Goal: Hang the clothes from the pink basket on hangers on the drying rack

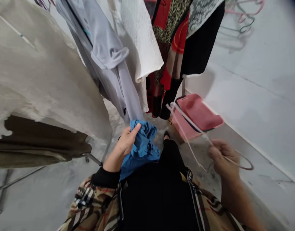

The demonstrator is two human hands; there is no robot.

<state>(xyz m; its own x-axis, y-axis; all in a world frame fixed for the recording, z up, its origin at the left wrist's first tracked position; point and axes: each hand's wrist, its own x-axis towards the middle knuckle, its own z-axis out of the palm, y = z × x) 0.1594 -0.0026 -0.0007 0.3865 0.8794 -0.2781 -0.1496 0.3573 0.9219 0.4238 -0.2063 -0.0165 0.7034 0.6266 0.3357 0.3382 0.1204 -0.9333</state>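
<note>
My left hand (pixel 128 139) grips a bunched blue cloth garment (pixel 144 141), its thumb pressed on top. The cloth hangs in folds in front of my body. Over on the right, my right hand (pixel 225 157) is closed around a thin, pale clothes hanger (pixel 193 123). The hanger's long bars reach up and left toward a pink basket, and its hook curves out past my fingers. Motion blurs this hand and the hanger a little. A gap lies between the hanger and the blue garment.
Several garments hang ahead, including a grey-lilac one (pixel 109 48), a white knitted one (pixel 140 38) and a black one (pixel 198 41). A large beige cloth (pixel 41 70) hangs left over metal rack legs (pixel 17 181). The pink basket (pixel 198 112) stands by the wall, below hangers (pixel 243 19).
</note>
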